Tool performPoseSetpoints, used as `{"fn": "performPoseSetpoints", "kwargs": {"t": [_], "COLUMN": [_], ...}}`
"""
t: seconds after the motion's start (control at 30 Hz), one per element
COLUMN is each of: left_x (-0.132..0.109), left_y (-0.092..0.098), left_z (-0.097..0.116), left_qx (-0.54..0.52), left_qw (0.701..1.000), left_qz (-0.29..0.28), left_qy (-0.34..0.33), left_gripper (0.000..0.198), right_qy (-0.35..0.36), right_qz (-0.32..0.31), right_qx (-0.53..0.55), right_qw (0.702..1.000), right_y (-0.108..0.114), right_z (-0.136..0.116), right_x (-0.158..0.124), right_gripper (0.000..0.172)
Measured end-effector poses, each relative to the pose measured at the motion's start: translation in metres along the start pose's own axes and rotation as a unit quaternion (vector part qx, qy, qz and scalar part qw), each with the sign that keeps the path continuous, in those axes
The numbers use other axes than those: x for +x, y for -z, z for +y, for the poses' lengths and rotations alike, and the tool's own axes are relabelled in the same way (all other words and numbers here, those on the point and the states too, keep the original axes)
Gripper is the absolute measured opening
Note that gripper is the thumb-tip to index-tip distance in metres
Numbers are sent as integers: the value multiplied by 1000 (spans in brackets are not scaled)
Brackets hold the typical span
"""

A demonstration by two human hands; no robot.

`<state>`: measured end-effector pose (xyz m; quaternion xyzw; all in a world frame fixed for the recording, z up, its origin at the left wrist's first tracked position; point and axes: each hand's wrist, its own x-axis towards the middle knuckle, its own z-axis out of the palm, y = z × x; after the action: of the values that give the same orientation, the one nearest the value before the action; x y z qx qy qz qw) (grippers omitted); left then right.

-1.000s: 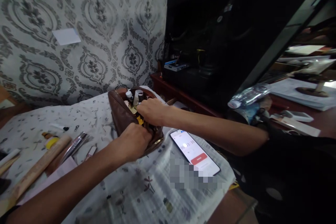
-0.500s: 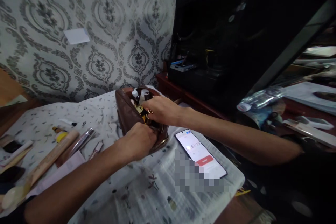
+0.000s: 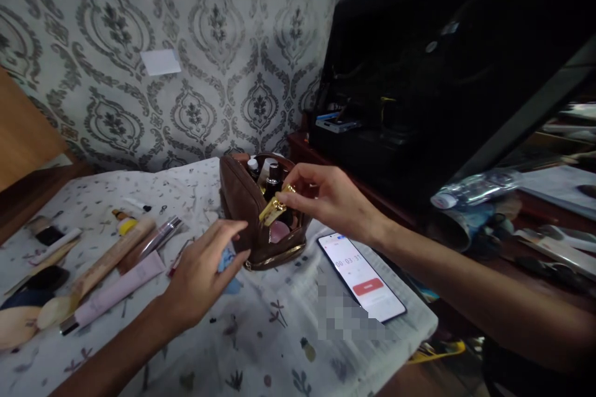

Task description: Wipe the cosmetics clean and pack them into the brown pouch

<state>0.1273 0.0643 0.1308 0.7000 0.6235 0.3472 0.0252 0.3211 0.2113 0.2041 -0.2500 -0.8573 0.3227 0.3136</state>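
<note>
A brown zip makeup bag [image 3: 239,195] stands unzipped on the cloth-covered table, with several bottles, a dark bottle [image 3: 274,180] among them, and a pink round item [image 3: 278,231] inside. My right hand [image 3: 321,198] pinches a shiny gold item [image 3: 272,211] over the bag's opening; its exact kind is unclear. Left of the bag, my left hand [image 3: 200,267] is apart from it, thumb and fingers spread. A light blue thing [image 3: 228,260] shows behind that hand's thumb, partly hidden; I cannot tell what it is.
At left lie several cosmetics, including a pink tube [image 3: 118,291], a beige tube [image 3: 112,254] and a yellow-banded bottle [image 3: 125,223]. A phone [image 3: 367,279] showing a timer rests right of the bag. A large black screen [image 3: 419,87] and a plastic bottle [image 3: 479,187] are farther right.
My right hand has drawn the gold item up from inside the bag. My left hand has left the bag's front edge, moved left and spread its fingers; the blue thing now shows beside it.
</note>
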Motion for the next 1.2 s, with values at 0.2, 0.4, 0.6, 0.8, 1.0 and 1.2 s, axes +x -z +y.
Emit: {"fn": "performPoseSetpoints", "kwargs": {"t": [0.2,0.4,0.6,0.8,1.0,1.2], "left_x": [1,-12,5,25,-3,-41], "left_y": [7,11,28,30,12,-16], "left_z": [15,16,21,24,-10,-45], "left_qx": [-225,-191,-119,-228,-227,-188], "left_qw": [963,969,989,968,959,966], "left_qz": [-33,-24,-6,46,19,-55], "left_qy": [141,155,89,93,166,171], "left_gripper": [36,32,29,33,35,28], "right_qy": [-40,122,326,306,108,53], "right_qz": [-86,20,-96,-66,-21,-81], "right_qx": [166,-135,-224,-193,-166,-285], "right_qw": [982,983,913,930,980,953], "right_y": [-24,-33,-34,-25,-12,-19], "right_z": [-10,-4,-20,-21,19,35], "right_x": [-13,-25,-15,8,25,29], "right_gripper": [29,19,37,40,22,24]}}
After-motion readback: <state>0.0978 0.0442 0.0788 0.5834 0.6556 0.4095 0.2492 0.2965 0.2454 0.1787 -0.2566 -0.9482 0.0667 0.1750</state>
